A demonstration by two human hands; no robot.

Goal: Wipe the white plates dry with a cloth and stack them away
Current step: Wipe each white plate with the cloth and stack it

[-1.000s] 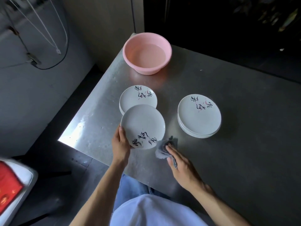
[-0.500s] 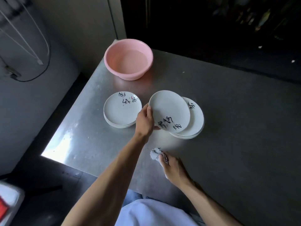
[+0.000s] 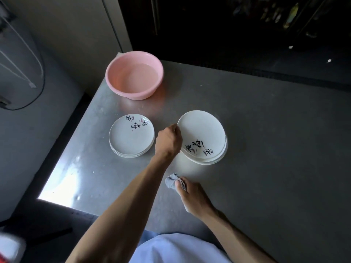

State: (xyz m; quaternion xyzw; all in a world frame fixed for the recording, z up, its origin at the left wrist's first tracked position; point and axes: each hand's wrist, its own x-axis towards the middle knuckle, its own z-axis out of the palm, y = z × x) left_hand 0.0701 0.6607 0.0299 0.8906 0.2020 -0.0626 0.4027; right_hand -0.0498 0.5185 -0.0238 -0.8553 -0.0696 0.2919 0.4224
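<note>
The left hand (image 3: 168,140) reaches over the grey brushed-steel table (image 3: 266,149) and curls its fingers round the rim of the top plate (image 3: 201,133), a white round ceramic one with black brush lettering near its 5 o'clock edge. The grip is on the plate's 9 o'clock side. The top plate lies a little askew on the right stack of matching white plates (image 3: 214,160), whose lower rims show beneath it from 4 to 7 o'clock. I cannot tell whether it has fully settled there. At 9 o'clock from the left hand, just beside it, stands the left stack of white round plates (image 3: 131,137). Its uppermost plate faces up, with black lettering and a touch of pink towards 1 o'clock. The two stacks are apart, with the left hand between them. At 6 o'clock from the right stack, the right hand (image 3: 193,196) rests low on the table, its fingers closed round a small crumpled grey cloth (image 3: 171,182) that bulges out at the hand's 10 o'clock side. A round pink plastic basin (image 3: 136,94) sits near the table's corner at 12 o'clock from the left stack, well apart from both hands. It seems to hold shallow water. A pale blue garment (image 3: 180,251) fills the 6 o'clock edge of the view.
</note>
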